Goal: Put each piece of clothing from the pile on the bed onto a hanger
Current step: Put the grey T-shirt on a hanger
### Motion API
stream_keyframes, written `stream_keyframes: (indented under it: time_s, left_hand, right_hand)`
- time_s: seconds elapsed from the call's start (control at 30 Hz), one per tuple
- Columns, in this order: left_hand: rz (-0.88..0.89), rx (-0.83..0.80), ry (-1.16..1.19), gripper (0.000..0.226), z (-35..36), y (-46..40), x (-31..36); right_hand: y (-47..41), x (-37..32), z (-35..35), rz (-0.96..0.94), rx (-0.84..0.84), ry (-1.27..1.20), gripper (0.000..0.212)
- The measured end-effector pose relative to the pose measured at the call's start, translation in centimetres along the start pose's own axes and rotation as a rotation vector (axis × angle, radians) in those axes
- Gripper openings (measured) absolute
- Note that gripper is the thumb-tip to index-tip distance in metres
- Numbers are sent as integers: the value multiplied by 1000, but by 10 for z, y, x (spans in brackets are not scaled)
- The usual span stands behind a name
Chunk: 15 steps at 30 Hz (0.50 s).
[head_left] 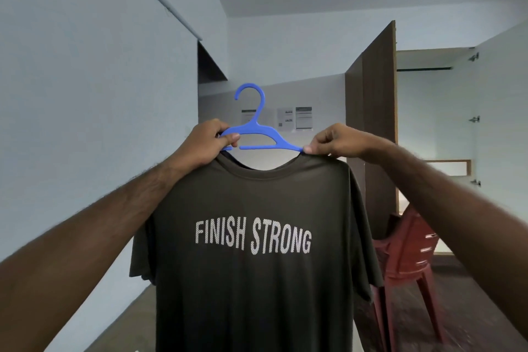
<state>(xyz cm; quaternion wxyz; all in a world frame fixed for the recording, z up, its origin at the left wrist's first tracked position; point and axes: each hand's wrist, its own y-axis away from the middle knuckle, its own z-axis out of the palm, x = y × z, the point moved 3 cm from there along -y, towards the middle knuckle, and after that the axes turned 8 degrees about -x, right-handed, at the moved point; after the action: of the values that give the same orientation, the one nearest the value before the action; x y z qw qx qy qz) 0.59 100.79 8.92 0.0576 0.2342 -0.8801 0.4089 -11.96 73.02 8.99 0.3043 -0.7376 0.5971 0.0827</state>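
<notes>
A dark olive t-shirt point(257, 288) printed "FINISH STRONG" hangs in front of me at chest height. A blue plastic hanger point(258, 134) sits in its neck opening, hook pointing up. My left hand point(205, 143) grips the hanger's left arm together with the shirt's left shoulder. At the right shoulder seam, my right hand point(334, 140) pinches the fabric against the hanger's right tip. The bed and the clothes pile are out of view.
A red plastic chair point(408, 260) stands on the floor to the right, behind the shirt. A brown wardrobe door point(377, 123) stands open beyond it, with a rail inside. A pale wall runs along the left; papers hang on the far wall.
</notes>
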Motion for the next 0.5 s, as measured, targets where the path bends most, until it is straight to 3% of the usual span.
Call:
stream_keyframes:
  time_s: [0.13,0.2,0.33,0.43,0.5]
  left_hand:
    - [12,13,53,14,-5,1,0]
    - [14,31,88,3,-7,1,3]
    - [41,-29,68,5,-4,-2,14]
    - [46,-67,61,10,-4,-8,30]
    - [31,-91,69,11,-4,-11,38]
  right_hand:
    - [17,12,2,-112,85,-155,21]
    - [20,10,6,-134,152,-227,23]
    - [10,-10,5,-150,186,-180,19]
    - [-1,-28,0,-213,396,-152,16]
    - [-4,-35,-4,-273,520,-262,17]
